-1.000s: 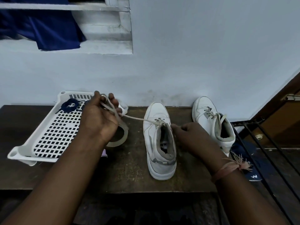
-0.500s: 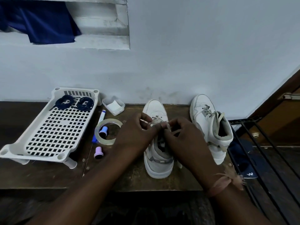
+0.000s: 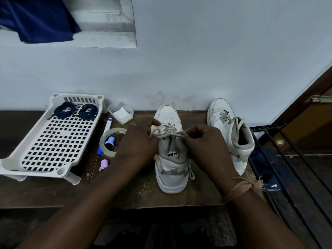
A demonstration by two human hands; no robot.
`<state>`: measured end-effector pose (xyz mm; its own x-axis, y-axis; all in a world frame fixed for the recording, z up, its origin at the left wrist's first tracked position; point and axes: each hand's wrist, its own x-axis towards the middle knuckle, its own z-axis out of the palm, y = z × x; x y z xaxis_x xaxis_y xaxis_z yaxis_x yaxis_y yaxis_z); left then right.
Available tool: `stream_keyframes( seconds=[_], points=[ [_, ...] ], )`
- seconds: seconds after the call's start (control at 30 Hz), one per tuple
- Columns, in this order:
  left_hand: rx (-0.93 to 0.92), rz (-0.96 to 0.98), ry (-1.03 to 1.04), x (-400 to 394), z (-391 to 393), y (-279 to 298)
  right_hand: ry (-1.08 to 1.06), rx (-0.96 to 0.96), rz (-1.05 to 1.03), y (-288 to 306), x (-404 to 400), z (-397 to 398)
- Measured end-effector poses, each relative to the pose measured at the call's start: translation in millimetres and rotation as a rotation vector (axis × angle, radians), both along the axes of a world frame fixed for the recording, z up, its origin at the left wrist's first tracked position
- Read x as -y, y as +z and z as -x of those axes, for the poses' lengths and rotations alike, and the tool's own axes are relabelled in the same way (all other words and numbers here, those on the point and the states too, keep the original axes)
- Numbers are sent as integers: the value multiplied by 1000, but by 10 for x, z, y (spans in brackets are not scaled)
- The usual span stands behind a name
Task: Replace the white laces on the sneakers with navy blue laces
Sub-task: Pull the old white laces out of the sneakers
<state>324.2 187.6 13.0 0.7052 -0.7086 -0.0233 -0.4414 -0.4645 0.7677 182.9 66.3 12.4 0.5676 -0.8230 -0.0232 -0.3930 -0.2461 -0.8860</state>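
Note:
A white sneaker (image 3: 168, 115) stands in the middle of the dark wooden table (image 3: 140, 193), toe toward the wall. Its white lace (image 3: 167, 134) runs across the lower eyelets, and both hands pinch it. My left hand (image 3: 138, 141) holds the lace at the sneaker's left side. My right hand (image 3: 203, 142) holds it at the right side. A second white sneaker (image 3: 228, 126), still laced in white, stands to the right. Two coiled navy blue laces (image 3: 76, 110) lie at the far end of a white perforated tray (image 3: 53, 141) on the left.
Between tray and sneaker lie a clear tape roll (image 3: 111, 142), a blue marker (image 3: 106, 130), a lilac cap (image 3: 103, 164) and a small plastic box (image 3: 120, 113). A black metal rack (image 3: 287, 159) stands right of the table over a dark slipper (image 3: 269, 178). The wall (image 3: 197, 60) is close behind.
My left hand came back from over the tray, where it had pulled the lace out, to the sneaker. Both hands now pinch the lace at the lower eyelets.

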Motion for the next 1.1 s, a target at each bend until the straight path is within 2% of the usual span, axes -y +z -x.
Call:
stream_keyframes(
  seconds=[0.07, 0.13, 0.33, 0.4, 0.5, 0.57, 0.63, 0.67, 0.77, 0.8, 0.9, 0.93, 0.97, 1.03, 1.1],
  points=[
    [249, 78, -51, 29, 87, 10, 8, 23, 44, 11, -13, -21],
    [406, 131, -91, 79, 150, 23, 6, 59, 51, 22, -36, -45],
    [600, 22, -69, 187, 172, -36, -22, 112, -59, 8, -38, -78],
    [483, 76, 39, 184, 147, -16, -27, 120, -94, 11, -16, -62],
    [15, 251, 308, 163, -29, 50, -36, 137, -122, 20, 2, -47],
    [-148, 268, 297, 143, -87, 47, -40, 140, -118, 28, -10, -53],
    [-157, 305, 185, 136, -39, 48, -28, 128, -104, 35, -26, -70],
    [-83, 311, 113, 140, -6, 38, -20, 128, -114, 41, -34, -81],
    [401, 201, -108, 156, 58, 59, -9, 125, -156, 68, -48, -91],
    [491, 164, -135, 154, 51, 58, -6, 122, -157, 71, -43, -93],
    [558, 121, -114, 149, 59, 60, 5, 135, -175, 92, -39, -83],
    [492, 160, -55, 152, 63, 87, 6, 140, -181, 100, -34, -79],
    [329, 229, 42, 166, 55, 129, 7, 141, -184, 105, -31, -76],
    [-208, 444, 258, 171, -36, 231, 6, 142, -185, 107, -32, -77],
    [-713, 687, 373, 106, -115, 310, -4, 140, -190, 99, -37, -84]
  ],
)
